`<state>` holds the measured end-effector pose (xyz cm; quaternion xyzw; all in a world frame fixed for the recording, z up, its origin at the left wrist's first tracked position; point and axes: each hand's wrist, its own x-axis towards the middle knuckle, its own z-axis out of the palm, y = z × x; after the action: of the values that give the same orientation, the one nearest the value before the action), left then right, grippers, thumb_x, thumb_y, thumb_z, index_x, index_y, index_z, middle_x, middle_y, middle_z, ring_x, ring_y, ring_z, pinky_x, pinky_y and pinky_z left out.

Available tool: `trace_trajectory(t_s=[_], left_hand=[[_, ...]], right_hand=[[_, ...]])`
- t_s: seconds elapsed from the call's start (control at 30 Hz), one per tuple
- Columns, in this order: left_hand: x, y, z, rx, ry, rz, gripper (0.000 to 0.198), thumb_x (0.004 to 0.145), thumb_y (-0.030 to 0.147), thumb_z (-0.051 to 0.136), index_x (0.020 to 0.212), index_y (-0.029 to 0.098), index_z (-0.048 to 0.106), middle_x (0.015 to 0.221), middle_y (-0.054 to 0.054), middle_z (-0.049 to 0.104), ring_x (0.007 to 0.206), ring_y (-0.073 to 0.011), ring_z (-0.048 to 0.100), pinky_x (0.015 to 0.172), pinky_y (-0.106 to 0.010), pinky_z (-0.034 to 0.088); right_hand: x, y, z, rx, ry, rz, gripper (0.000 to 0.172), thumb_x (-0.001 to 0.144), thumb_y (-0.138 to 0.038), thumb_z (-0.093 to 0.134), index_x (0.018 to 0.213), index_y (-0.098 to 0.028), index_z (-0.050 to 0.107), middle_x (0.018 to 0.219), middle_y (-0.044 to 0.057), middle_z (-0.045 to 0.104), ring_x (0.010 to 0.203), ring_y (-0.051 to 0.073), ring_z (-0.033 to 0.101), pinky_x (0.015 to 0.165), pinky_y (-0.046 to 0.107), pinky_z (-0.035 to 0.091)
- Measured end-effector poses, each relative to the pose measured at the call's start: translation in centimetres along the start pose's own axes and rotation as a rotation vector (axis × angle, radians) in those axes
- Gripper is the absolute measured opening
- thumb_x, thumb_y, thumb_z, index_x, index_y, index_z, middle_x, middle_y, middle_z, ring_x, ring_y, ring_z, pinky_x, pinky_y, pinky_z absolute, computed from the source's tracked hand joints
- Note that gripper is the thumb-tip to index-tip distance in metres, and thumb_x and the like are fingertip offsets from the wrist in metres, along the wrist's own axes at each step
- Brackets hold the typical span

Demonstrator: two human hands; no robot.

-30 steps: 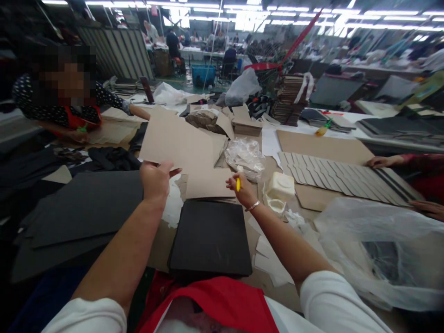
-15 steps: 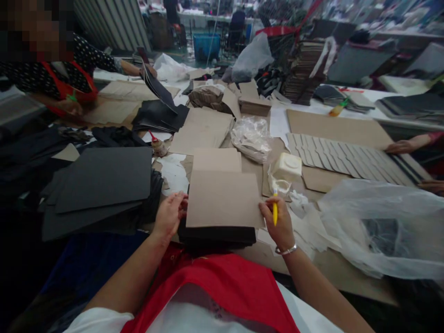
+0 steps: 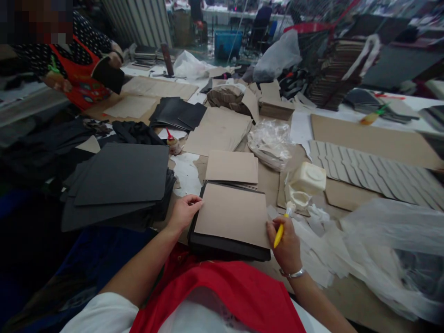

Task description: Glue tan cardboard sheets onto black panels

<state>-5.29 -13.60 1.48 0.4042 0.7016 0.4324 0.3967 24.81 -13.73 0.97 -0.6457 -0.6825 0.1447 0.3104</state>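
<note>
A beige cardboard sheet (image 3: 232, 215) lies over a stack of black sheets (image 3: 229, 247), whose dark edges show around it. My left hand (image 3: 185, 212) pinches the cardboard at its left edge, fingers closed. At the opposite edge, my right hand (image 3: 286, 245) touches the sheet with its fingertips while gripping a yellow-handled brush (image 3: 280, 231), bristles pointing away from me. Just beyond is a small stack of beige cardboard (image 3: 232, 166). A cut-open, cream plastic container (image 3: 308, 178) stands to the right, near the brush tip.
Black sheets (image 3: 121, 175) are piled at left, near a red-tipped bottle (image 3: 173, 143). Overlapping grey strips (image 3: 367, 171) and a clear plastic bag (image 3: 388, 249) lie at right. Across the table on the left, a co-worker in an orange apron (image 3: 83, 83) holds a black piece.
The cardboard has settled more squarely onto the black stack, exposing the beige pile behind. My view has turned left. The co-worker has drawn a black piece toward their body.
</note>
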Motion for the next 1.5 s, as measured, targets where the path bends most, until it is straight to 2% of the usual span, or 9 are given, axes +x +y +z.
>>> trace_trajectory(t_s=[0.17, 0.33, 0.6, 0.83, 1.1, 1.37, 1.5], left_hand=[[0.8, -0.5, 0.4, 0.053, 0.024, 0.025, 0.025, 0.064, 0.038, 0.065, 0.072, 0.014, 0.068, 0.068, -0.003, 0.067, 0.064, -0.0144, 0.058, 0.062, -0.024, 0.044], [1.0, -0.4, 0.4, 0.087, 0.026, 0.012, 0.027, 0.062, 0.040, 0.066, 0.071, 0.015, 0.068, 0.066, -0.003, 0.067, 0.062, -0.0152, 0.059, 0.059, -0.025, 0.043], [0.8, 0.1, 0.2, 0.225, 0.001, 0.008, 0.026, 0.060, 0.042, 0.065, 0.071, 0.019, 0.068, 0.066, -0.001, 0.069, 0.061, -0.0172, 0.061, 0.058, -0.025, 0.045], [0.7, 0.3, 0.4, 0.290, 0.001, 0.021, 0.027, 0.060, 0.044, 0.065, 0.072, 0.020, 0.068, 0.069, -0.001, 0.070, 0.064, -0.0180, 0.063, 0.061, -0.026, 0.046], [1.2, -0.6, 0.5, 0.317, 0.006, 0.053, 0.030, 0.065, 0.043, 0.062, 0.077, 0.016, 0.068, 0.070, -0.003, 0.069, 0.064, -0.0171, 0.061, 0.061, -0.026, 0.045], [2.0, -0.5, 0.1, 0.330, -0.042, 0.099, 0.014, 0.067, 0.024, 0.061, 0.075, 0.014, 0.065, 0.068, -0.001, 0.065, 0.062, -0.0128, 0.058, 0.059, -0.023, 0.042], [1.9, -0.1, -0.4, 0.396, -0.067, 0.104, 0.015, 0.069, 0.022, 0.061, 0.082, 0.014, 0.063, 0.066, 0.000, 0.062, 0.061, -0.0119, 0.056, 0.059, -0.023, 0.042]], right_hand=[[0.0, 0.4, 0.7, -0.051, -0.028, -0.018, 0.024, 0.084, -0.045, 0.045, 0.091, -0.022, 0.047, 0.072, 0.004, 0.063, 0.058, 0.018, 0.061, 0.054, 0.028, 0.044], [0.3, 0.3, 0.6, -0.067, -0.061, -0.034, 0.023, 0.082, -0.044, 0.046, 0.090, -0.023, 0.048, 0.069, 0.003, 0.063, 0.055, 0.018, 0.060, 0.052, 0.028, 0.043], [0.3, 0.3, 0.4, -0.065, -0.143, 0.013, 0.011, 0.083, -0.031, 0.046, 0.091, -0.023, 0.048, 0.069, 0.002, 0.063, 0.056, 0.017, 0.060, 0.052, 0.027, 0.042], [0.4, 0.3, 0.4, -0.105, -0.181, 0.035, 0.012, 0.083, -0.030, 0.047, 0.093, -0.022, 0.048, 0.070, 0.002, 0.063, 0.057, 0.018, 0.060, 0.053, 0.027, 0.040], [0.7, 0.0, 0.5, -0.156, -0.200, 0.009, 0.015, 0.083, -0.030, 0.046, 0.095, -0.020, 0.049, 0.067, 0.002, 0.061, 0.054, 0.016, 0.056, 0.051, 0.025, 0.034], [1.2, -0.5, 0.6, -0.319, -0.253, -0.030, 0.021, 0.085, -0.034, 0.045, 0.098, -0.018, 0.049, 0.065, 0.001, 0.057, 0.052, 0.015, 0.051, 0.051, 0.024, 0.030], [1.2, -1.6, 0.4, -0.436, -0.296, -0.046, 0.023, 0.085, -0.033, 0.047, 0.100, -0.016, 0.050, 0.063, 0.002, 0.056, 0.052, 0.014, 0.050, 0.051, 0.024, 0.028]])
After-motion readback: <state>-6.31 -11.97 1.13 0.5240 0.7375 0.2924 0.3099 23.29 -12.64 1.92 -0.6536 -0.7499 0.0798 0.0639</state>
